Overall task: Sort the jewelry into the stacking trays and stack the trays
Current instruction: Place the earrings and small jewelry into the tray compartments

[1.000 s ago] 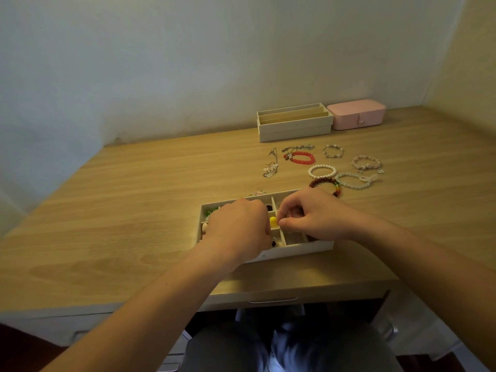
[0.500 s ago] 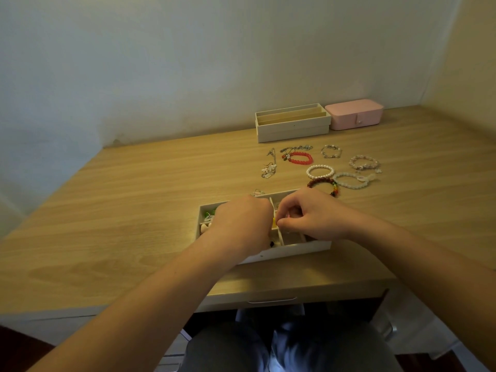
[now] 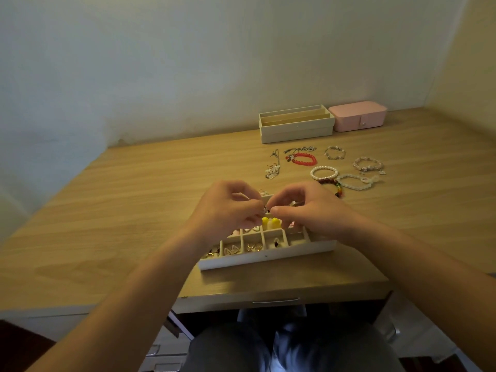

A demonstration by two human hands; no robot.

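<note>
Our bare forearms reach forward and converge, wrists slightly raised. Our left hand (image 3: 228,210) and right hand (image 3: 311,210) meet fingertip to fingertip, knuckles up, fingers curled. Thumb and forefinger of each pinch one tiny dark piece of jewelry (image 3: 265,209) between them; the other fingers are loosely bent.

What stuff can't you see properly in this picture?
All in the head view:
- The tiny dark piece pinched by the left hand and right hand is too small to name.
- The far cells of the compartment tray are hidden behind both hands.
- The inside of the pink box is hidden by its closed lid.
- The slot bottoms of the slotted tray are hidden by its walls.
- The silver chains are small and blurred.
</note>
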